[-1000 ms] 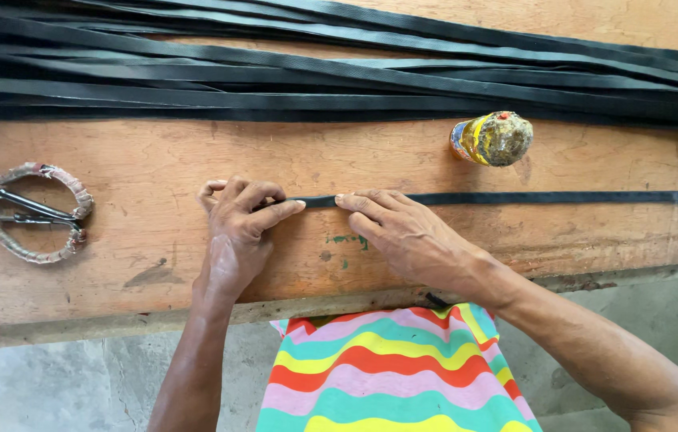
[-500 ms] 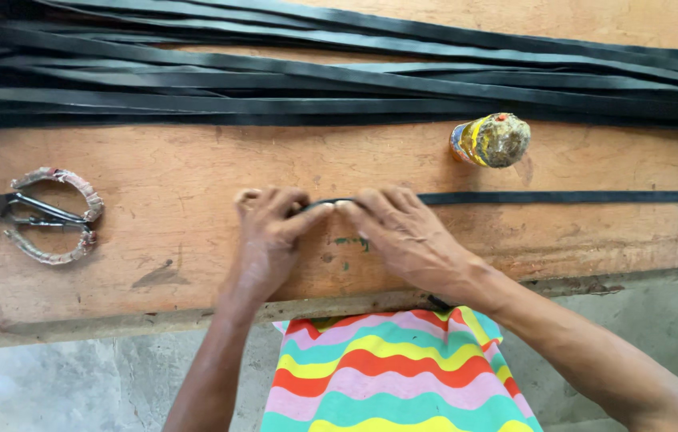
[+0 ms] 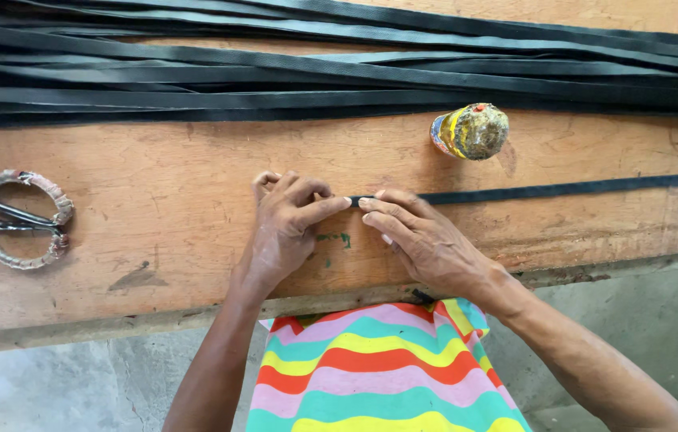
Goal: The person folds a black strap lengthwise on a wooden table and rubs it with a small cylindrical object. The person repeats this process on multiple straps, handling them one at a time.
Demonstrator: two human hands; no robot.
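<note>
Both hands meet at the middle of the frame on the wooden counter (image 3: 155, 184), working the near end of a single black strap (image 3: 563, 190) that runs off to the right edge. The left hand (image 3: 285, 228) is curled, its forefinger stretched out and pressed onto the strap's tip, apparently pinning it flat against the wood. The right hand (image 3: 423, 240) lies just beside it, fingers extended and closed down over the strap — fingertips almost touching those of the left, which looks like a way to keep the end from curling or sliding.

Across the top of the frame lies a bundle of long black straps (image 3: 339, 76), laid lengthwise and well apart from the one in hand, seemingly stock kept out of the way. A small bottle with a grimy yellow wrap (image 3: 471, 130) stands just above the strap, within easy reach. At the left edge rest scissors with wrapped handles (image 3: 15, 218) — set aside, untouched.
</note>
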